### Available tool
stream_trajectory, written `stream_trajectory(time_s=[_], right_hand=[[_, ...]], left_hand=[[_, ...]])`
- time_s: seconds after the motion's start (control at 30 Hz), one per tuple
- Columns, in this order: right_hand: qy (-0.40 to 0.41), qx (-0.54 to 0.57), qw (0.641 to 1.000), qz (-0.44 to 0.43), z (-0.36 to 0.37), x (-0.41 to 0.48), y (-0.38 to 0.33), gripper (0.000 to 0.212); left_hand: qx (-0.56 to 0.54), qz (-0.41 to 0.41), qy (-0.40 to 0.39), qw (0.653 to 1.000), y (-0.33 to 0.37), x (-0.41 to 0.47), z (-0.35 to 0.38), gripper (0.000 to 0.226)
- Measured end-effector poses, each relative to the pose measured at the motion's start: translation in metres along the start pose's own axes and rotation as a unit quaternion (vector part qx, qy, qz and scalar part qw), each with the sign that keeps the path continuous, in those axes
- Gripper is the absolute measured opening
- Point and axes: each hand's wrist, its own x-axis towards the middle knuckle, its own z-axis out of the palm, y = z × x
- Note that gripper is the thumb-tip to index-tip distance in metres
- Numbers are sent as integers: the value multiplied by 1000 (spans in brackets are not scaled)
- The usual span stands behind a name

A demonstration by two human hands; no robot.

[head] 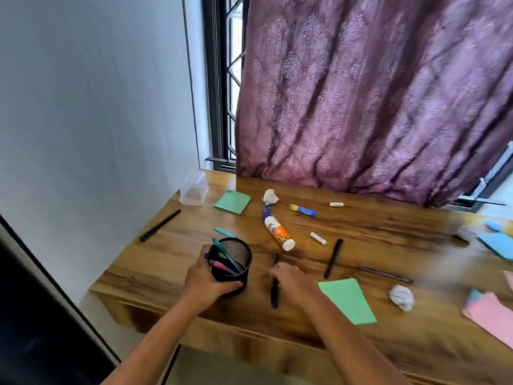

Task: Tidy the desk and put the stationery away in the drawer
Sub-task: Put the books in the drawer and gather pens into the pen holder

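Note:
A black mesh pen cup (236, 269) holding several pens stands on the wooden desk (361, 237). My left hand (204, 282) grips the cup's left side. My right hand (294, 283) curls over a dark pen (274, 290) that lies on the desk just right of the cup. More black pens lie at the left edge (159, 225), in the middle (333, 258) and to the right (385, 274). A white glue bottle (279, 233), a yellow-blue glue stick (302, 210) and a teal marker (225, 232) lie loose.
Green note pads lie at the back (232, 202) and front (347, 300). Crumpled paper balls sit at the back (270, 196) and front right (402, 297). Pink (491, 315) and blue papers (497, 244) lie at the right. A clear plastic box (193, 191) stands in the back left corner. No drawer is visible.

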Motion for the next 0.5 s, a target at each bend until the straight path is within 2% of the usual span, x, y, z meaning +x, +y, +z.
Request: stream_trajectory(time_s=[0.17,0.4,0.5], right_hand=[[18,-39,999,-32,9,19,1,31],[-1,-71,989,-131,-1,37,7,23],[-2,-27,991,-130,-7,34,6,23]], left_hand=[[-19,24,-81,996,-18,40,-5,83],[-71,49,-128,988,-31,53,8,83],[-66,67,-142,985,-35,55,7,77]])
